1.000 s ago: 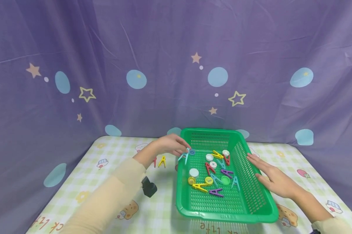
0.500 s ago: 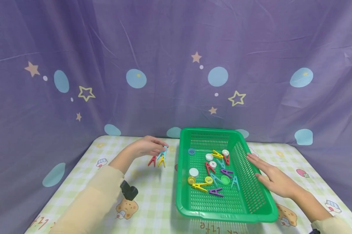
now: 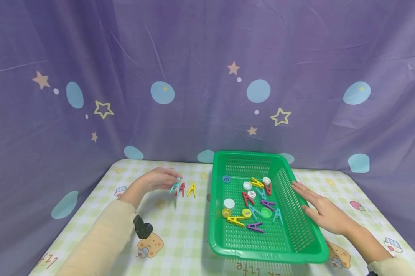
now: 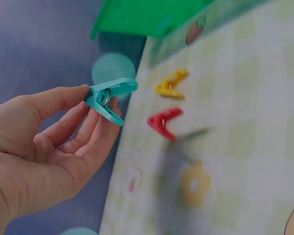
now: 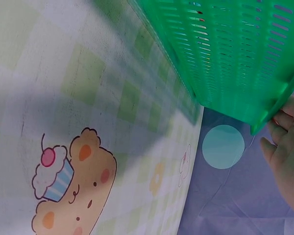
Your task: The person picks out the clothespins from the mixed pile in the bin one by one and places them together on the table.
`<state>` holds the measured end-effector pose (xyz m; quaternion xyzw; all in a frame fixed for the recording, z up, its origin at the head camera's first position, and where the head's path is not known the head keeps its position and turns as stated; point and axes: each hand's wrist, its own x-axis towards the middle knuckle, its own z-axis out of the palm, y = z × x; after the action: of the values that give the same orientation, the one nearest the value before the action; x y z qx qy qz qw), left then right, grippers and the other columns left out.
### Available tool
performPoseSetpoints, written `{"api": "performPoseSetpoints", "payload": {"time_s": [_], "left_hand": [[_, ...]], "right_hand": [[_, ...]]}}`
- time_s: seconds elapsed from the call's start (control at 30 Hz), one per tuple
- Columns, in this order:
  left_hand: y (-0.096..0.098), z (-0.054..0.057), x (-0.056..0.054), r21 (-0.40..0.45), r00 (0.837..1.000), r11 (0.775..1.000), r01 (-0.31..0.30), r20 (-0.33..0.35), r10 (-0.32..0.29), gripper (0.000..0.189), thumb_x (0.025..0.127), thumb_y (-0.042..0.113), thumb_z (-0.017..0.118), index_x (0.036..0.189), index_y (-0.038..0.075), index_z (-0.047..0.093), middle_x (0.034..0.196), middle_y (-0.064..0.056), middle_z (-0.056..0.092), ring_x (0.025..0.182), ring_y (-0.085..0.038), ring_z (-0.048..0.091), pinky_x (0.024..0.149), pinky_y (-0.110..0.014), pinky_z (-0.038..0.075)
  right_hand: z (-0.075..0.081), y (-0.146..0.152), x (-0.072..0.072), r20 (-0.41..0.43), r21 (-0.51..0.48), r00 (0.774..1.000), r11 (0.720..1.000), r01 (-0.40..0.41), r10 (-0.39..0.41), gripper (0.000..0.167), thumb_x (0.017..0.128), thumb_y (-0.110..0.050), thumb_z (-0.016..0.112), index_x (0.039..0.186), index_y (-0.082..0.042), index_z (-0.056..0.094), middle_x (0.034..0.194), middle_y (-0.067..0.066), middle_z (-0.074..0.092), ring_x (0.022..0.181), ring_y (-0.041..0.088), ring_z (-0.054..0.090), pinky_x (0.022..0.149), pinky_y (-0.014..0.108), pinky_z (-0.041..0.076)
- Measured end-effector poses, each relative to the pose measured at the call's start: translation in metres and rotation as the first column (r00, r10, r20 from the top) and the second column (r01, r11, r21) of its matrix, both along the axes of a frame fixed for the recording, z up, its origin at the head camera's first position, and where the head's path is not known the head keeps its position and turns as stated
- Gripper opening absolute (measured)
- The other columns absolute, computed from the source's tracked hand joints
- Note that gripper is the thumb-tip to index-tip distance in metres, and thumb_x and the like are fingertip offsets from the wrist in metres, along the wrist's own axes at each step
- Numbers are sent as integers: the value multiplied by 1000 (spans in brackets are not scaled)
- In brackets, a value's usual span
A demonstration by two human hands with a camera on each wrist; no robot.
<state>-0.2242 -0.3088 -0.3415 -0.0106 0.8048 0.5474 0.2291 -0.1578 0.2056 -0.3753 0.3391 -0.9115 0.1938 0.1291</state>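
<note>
My left hand (image 3: 158, 178) pinches a light-blue clothespin (image 4: 111, 92) by its nose between thumb and fingertips, held above the table with its handles spread outward. Below it on the cloth lie a red clothespin (image 4: 163, 122) and a yellow clothespin (image 4: 171, 83), side by side. To the right stands a green plastic basket (image 3: 262, 254) holding several clothespins in yellow, red, purple and blue, plus several round bottle caps. My right hand (image 3: 323, 210) lies with straight fingers against the basket's right rim.
A checked tablecloth (image 3: 180, 241) with cartoon prints covers the table. Behind it hangs a purple curtain (image 3: 200, 57) with stars and dots, close to the table's back edge. The basket's slotted side wall (image 5: 220, 63) rises beside the right hand.
My left hand has carried the light-blue clothespin from over the basket's left rim leftward, past the yellow clothespin to beside the red one. My right hand has stayed at the rim.
</note>
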Motion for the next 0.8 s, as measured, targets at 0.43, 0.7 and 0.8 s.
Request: {"api": "performPoseSetpoints", "payload": {"time_s": [0.43,0.7,0.8], "left_hand": [[-22,-27,-11,7,996,996,-88,19,88,44,90,4,62,130,-10,52,128,-23,60,84,-6,66,89,-29,57],[-22,-42,-16,-1,993,994,-113,13,113,42,89,1,61,127,-13,52,105,-15,71,76,-6,66,86,-31,58],[-19,-43,-18,-55,989,987,-150,8,151,40,89,1,62,126,-11,54,113,-19,69,76,-6,65,86,-31,58]], "right_hand": [[-3,1,-2,10,1,1000,1000,10,-10,54,96,-13,50,147,-7,37,154,17,37,141,-17,3,104,-7,7],[-4,2,-3,15,-1,1000,1000,9,-9,55,96,-13,50,148,-7,36,154,17,36,142,-16,4,103,-7,8],[-4,2,-3,19,-2,1000,1000,10,-10,55,96,-13,50,148,-7,35,154,17,36,143,-14,5,104,-7,8]]}}
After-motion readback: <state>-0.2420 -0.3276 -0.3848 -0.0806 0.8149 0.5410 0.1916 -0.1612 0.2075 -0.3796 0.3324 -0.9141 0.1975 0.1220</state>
